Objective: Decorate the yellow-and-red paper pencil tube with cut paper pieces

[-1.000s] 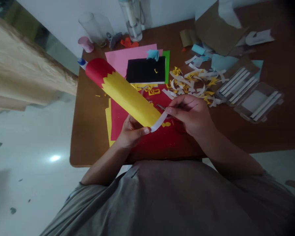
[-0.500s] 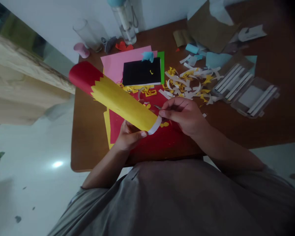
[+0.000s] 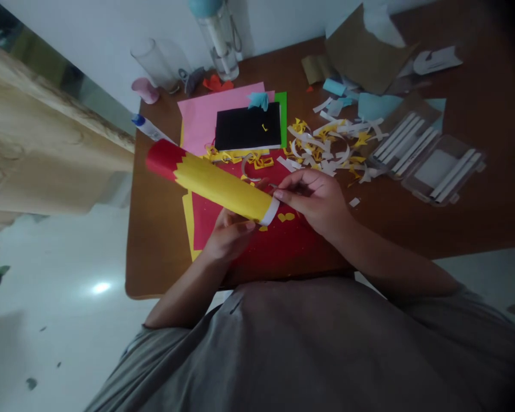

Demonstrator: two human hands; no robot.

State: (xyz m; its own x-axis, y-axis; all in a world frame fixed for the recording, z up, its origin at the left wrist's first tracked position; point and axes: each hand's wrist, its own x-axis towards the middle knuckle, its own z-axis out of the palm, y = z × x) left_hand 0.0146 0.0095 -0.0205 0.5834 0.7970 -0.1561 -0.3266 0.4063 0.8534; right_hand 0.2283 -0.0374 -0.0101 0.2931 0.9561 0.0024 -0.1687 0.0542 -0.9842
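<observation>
A paper tube (image 3: 225, 186), yellow with a zigzag-edged red end and a white band at the near end, tilts over the red sheet (image 3: 257, 252). My left hand (image 3: 228, 233) is closed around its underside near the white band, thumb in front, other fingers mostly hidden behind it. At the banded end, my right hand (image 3: 315, 197) pinches a thin, dark pointed tool, its tip sticking out past the fingers; the rest is hidden. Those fingertips are beside or touching the band's edge; which one I cannot tell. Small yellow paper cutouts (image 3: 286, 217) lie on the red sheet below.
White and yellow paper scraps (image 3: 326, 140) are heaped to the right, beside an open clear case (image 3: 444, 171) of white sticks. Behind the tube lie a black book (image 3: 248, 127) and pink paper (image 3: 201, 114). A glue bottle (image 3: 149, 127), drinking glass (image 3: 157, 66) and water bottle (image 3: 223, 46) are farther back.
The tube's red end has come down and toward the right, uncovering the glue bottle. Its banded end has tipped slightly upward. Both hands keep their grips.
</observation>
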